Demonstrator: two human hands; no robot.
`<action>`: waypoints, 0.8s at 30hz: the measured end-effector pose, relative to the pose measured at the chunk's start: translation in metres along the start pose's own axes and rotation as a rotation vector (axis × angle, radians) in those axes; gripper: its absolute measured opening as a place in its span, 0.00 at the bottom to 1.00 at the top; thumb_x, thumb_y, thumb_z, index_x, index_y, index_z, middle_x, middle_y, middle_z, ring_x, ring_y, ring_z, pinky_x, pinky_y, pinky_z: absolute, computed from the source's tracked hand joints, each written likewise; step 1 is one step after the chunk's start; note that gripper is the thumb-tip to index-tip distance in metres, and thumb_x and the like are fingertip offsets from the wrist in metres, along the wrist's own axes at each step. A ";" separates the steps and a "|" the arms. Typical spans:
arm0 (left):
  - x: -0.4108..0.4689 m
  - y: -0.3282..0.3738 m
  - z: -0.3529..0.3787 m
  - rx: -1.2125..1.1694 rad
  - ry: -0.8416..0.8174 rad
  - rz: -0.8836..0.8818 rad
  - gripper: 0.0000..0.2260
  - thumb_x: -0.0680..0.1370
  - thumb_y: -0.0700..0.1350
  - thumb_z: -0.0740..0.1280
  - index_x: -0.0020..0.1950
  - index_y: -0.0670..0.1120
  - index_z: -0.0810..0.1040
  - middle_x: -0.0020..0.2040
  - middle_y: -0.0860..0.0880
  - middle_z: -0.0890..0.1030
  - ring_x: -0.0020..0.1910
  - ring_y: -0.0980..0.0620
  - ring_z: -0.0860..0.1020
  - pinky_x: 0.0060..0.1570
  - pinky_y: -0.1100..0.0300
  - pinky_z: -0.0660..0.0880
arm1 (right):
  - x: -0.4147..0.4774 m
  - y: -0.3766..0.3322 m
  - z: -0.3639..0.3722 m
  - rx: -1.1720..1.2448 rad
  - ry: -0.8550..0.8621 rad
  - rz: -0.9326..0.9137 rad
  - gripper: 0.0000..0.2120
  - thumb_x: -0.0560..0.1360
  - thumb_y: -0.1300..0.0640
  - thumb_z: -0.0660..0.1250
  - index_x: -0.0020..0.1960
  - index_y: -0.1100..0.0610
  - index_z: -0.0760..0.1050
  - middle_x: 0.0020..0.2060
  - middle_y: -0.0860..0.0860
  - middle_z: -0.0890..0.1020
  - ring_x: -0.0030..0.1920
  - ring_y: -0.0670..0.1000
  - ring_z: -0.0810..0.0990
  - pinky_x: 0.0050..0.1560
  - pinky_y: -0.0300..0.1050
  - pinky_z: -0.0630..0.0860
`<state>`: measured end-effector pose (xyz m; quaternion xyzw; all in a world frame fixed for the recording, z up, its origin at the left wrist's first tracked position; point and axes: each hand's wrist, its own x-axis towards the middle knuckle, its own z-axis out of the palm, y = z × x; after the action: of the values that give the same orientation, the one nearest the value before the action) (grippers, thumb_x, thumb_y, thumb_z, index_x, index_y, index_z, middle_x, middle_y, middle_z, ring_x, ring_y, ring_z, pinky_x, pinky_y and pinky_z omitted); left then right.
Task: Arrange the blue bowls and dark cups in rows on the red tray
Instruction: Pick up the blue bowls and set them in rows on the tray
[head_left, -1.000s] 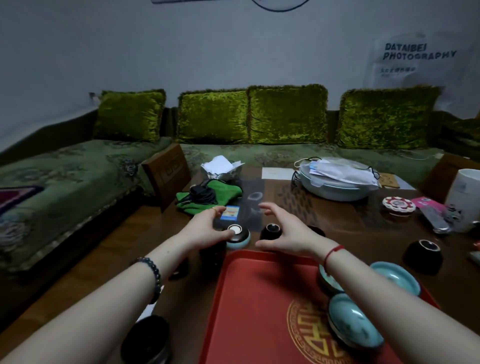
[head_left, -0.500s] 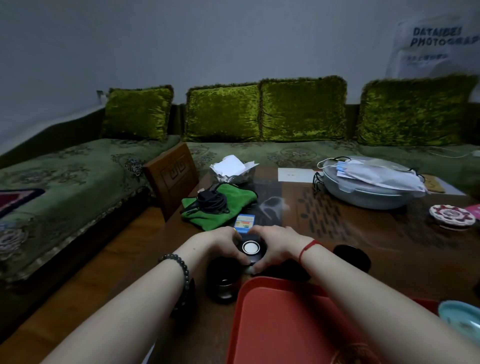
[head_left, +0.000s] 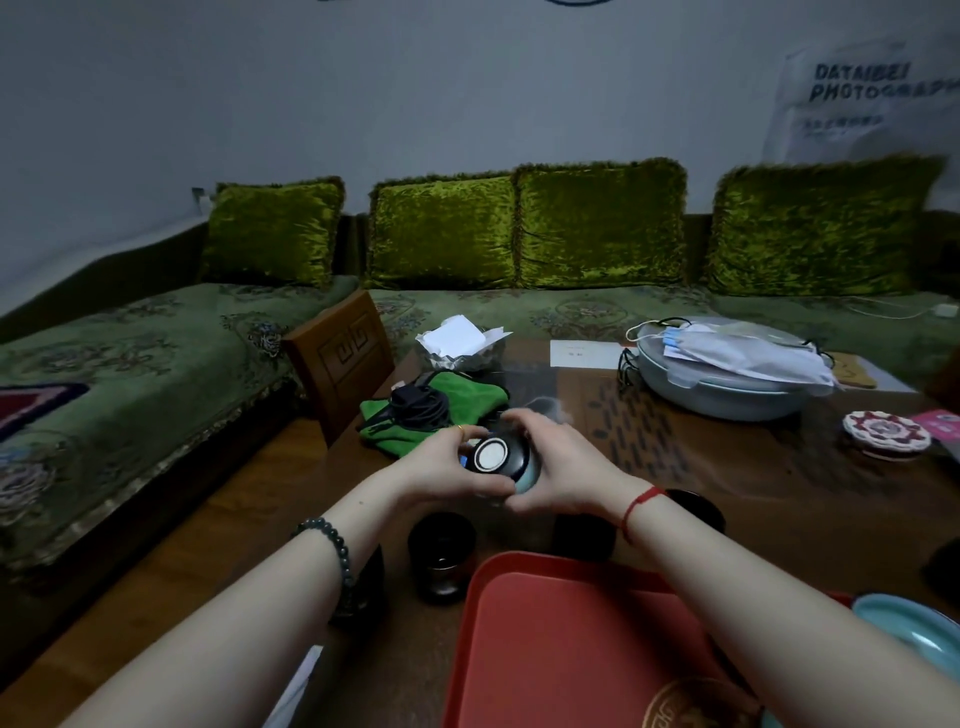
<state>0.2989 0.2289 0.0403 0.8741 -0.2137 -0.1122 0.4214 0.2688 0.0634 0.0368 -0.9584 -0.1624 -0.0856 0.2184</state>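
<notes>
Left hand (head_left: 447, 462): fingers curled on left side of upturned bowl (head_left: 496, 457), gripping it.
Right hand (head_left: 558, 467): curled round the bowl's right side; both hands hold it above the table (head_left: 727, 483).
Bowl: dark glossy outside, white round foot facing camera, pale blue rim at lower right.
Dark cups: one (head_left: 441, 556) upright just left of red tray (head_left: 561, 649); another (head_left: 584, 535) at the tray's far edge.
Red tray: smooth plastic, raised rim, gold emblem; blue bowl (head_left: 909, 623) at right edge.
</notes>
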 end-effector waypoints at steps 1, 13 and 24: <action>-0.004 0.005 0.000 -0.012 0.011 0.021 0.31 0.66 0.45 0.76 0.65 0.45 0.68 0.53 0.51 0.77 0.51 0.59 0.76 0.43 0.75 0.70 | -0.005 -0.002 -0.005 0.049 0.031 -0.015 0.42 0.58 0.51 0.75 0.68 0.54 0.60 0.63 0.53 0.73 0.63 0.54 0.72 0.65 0.52 0.67; -0.095 0.069 0.035 -0.566 -0.109 0.140 0.16 0.77 0.44 0.63 0.57 0.65 0.68 0.47 0.53 0.80 0.44 0.55 0.79 0.42 0.62 0.77 | -0.111 -0.038 -0.051 0.557 0.240 -0.063 0.39 0.60 0.52 0.77 0.63 0.35 0.60 0.59 0.41 0.72 0.60 0.40 0.74 0.58 0.33 0.72; -0.166 0.092 0.121 -0.842 -0.287 0.130 0.15 0.76 0.46 0.60 0.59 0.61 0.67 0.51 0.51 0.81 0.41 0.50 0.80 0.44 0.57 0.78 | -0.236 -0.047 -0.072 0.532 0.183 0.056 0.41 0.60 0.57 0.79 0.63 0.36 0.59 0.59 0.50 0.72 0.60 0.43 0.74 0.60 0.38 0.73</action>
<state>0.0806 0.1721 0.0404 0.5867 -0.2602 -0.2830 0.7127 0.0252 0.0070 0.0638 -0.8599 -0.1321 -0.1203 0.4782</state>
